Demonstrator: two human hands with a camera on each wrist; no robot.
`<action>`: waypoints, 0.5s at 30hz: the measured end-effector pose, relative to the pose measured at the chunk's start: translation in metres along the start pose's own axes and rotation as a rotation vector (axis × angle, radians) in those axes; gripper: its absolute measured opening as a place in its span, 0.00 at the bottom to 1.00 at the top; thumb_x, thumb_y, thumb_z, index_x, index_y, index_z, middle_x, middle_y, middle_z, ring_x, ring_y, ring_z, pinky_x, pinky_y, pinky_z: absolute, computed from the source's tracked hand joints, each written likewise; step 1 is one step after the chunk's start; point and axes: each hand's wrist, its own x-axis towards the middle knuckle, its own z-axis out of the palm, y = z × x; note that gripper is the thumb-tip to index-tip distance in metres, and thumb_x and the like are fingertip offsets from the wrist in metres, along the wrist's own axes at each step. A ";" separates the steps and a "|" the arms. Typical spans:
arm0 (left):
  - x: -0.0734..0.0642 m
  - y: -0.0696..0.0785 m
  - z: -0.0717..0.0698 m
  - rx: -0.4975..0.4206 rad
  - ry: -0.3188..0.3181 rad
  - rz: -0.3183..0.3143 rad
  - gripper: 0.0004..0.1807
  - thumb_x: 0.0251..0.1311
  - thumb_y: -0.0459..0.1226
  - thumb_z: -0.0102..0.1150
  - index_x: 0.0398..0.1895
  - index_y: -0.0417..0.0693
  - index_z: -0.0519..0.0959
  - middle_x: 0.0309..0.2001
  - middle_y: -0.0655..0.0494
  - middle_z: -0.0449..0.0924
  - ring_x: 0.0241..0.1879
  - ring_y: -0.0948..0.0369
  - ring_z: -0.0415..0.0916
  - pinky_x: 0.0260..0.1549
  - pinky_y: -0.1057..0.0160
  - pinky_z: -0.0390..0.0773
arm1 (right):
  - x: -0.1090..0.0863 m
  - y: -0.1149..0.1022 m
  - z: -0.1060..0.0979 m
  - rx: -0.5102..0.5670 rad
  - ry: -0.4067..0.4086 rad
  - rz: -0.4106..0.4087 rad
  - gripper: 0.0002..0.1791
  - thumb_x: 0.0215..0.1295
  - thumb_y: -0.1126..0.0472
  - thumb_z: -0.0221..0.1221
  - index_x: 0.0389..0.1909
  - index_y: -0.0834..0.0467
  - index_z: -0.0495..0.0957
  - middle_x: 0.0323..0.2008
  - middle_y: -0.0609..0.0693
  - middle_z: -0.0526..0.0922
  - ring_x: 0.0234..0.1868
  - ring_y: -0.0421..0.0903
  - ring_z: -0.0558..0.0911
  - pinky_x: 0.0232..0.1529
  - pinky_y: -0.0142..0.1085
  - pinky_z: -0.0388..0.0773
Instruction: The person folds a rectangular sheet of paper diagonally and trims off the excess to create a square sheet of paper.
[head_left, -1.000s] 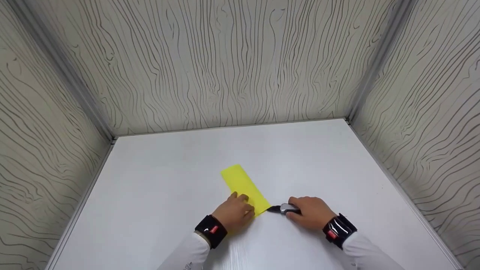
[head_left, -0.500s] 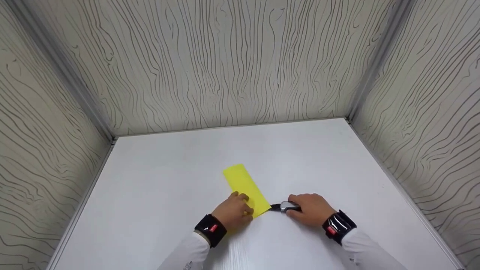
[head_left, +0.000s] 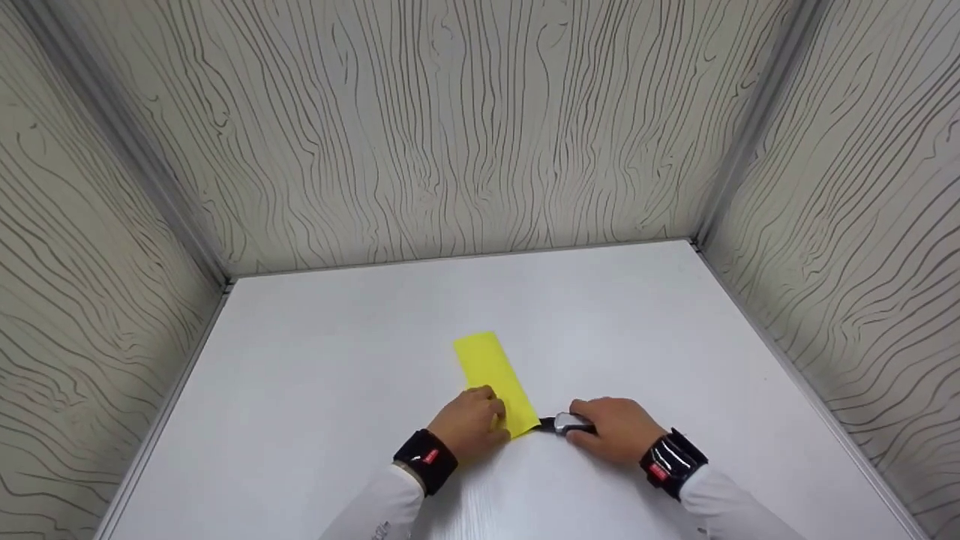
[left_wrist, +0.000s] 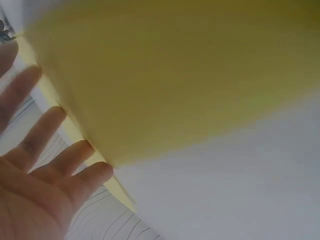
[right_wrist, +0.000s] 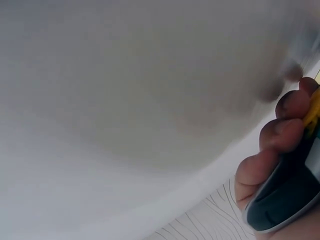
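Observation:
A yellow sheet of paper [head_left: 491,367] lies slanted on the white table. On its near left part rests my left hand [head_left: 471,427], with the fingers extended; in the left wrist view their fingertips [left_wrist: 102,171] touch the sheet. My right hand [head_left: 616,429] grips a utility knife [head_left: 571,424] with a grey and black body. Its dark front end points left and meets the paper's near right corner; whether the blade lies under the sheet or in a fold, I cannot tell. In the right wrist view the fingers [right_wrist: 282,135] curl round the knife's dark handle [right_wrist: 285,200].
The white tabletop [head_left: 337,337] spreads around the hands. Panels with a wood-grain pattern [head_left: 450,135] rise at the back and on both sides. Grey metal rails [head_left: 150,150] run along the corners. Each wrist wears a black band [head_left: 426,459].
The paper has turned slightly, its far end shifting right. The right hand and the knife have moved a little left and nearer. The left hand's fingers still rest on the paper.

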 end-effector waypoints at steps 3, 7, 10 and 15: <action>0.000 0.005 0.003 0.033 -0.011 -0.107 0.24 0.64 0.47 0.74 0.55 0.41 0.83 0.56 0.46 0.81 0.53 0.51 0.80 0.54 0.56 0.86 | -0.001 -0.002 0.000 0.010 -0.015 0.011 0.13 0.74 0.43 0.66 0.40 0.45 0.77 0.25 0.36 0.68 0.27 0.36 0.67 0.32 0.34 0.64; 0.000 0.007 0.000 0.058 -0.068 -0.191 0.39 0.67 0.52 0.73 0.72 0.37 0.77 0.74 0.35 0.72 0.73 0.40 0.72 0.65 0.45 0.83 | -0.001 -0.001 -0.001 0.009 -0.036 0.032 0.12 0.74 0.42 0.66 0.43 0.45 0.78 0.26 0.36 0.70 0.28 0.36 0.68 0.33 0.34 0.64; 0.000 0.006 0.000 0.069 -0.089 -0.196 0.40 0.68 0.55 0.71 0.74 0.39 0.76 0.77 0.33 0.70 0.77 0.38 0.69 0.67 0.42 0.81 | -0.002 0.000 -0.002 0.000 -0.037 0.040 0.12 0.74 0.43 0.67 0.43 0.45 0.78 0.27 0.36 0.70 0.29 0.37 0.68 0.34 0.34 0.64; 0.001 0.005 0.001 0.068 -0.087 -0.178 0.38 0.68 0.54 0.72 0.74 0.42 0.77 0.76 0.32 0.71 0.77 0.37 0.69 0.68 0.42 0.80 | -0.001 0.002 -0.003 0.006 -0.027 0.019 0.12 0.74 0.43 0.66 0.43 0.45 0.78 0.27 0.36 0.70 0.29 0.37 0.68 0.34 0.34 0.64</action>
